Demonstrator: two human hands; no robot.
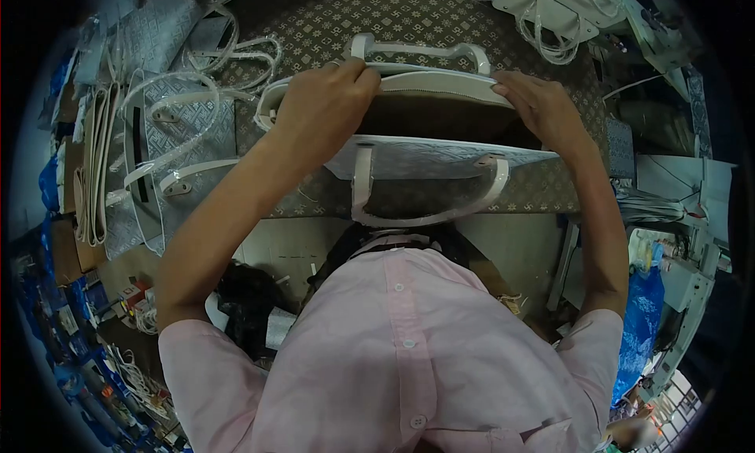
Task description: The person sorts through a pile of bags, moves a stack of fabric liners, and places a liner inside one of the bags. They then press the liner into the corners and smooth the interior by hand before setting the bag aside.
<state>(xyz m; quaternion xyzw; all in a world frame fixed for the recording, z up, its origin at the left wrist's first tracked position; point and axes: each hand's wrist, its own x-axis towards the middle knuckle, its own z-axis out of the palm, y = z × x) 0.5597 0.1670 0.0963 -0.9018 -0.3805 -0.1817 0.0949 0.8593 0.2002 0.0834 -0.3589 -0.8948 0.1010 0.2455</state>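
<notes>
A white and pale grey handbag [425, 160] lies in front of me at the table's near edge, its mouth spread wide and its brown lining showing. One white handle stands at its far side; the other hangs over the near side. With fingers wrapped over the far rim at its left part, my left hand [330, 99] grips the bag. At the right end of that rim my right hand [544, 111] pinches the edge between thumb and fingers. The undersides of both grips are hidden.
Patterned cloth covers the table [314, 40]. Further handbags with wrapped handles [185, 127] are piled on the left, beside stacked flat panels [96, 166]. Another white bag [543, 9] lies at the far right. A blue plastic bag [638, 327] hangs at the right.
</notes>
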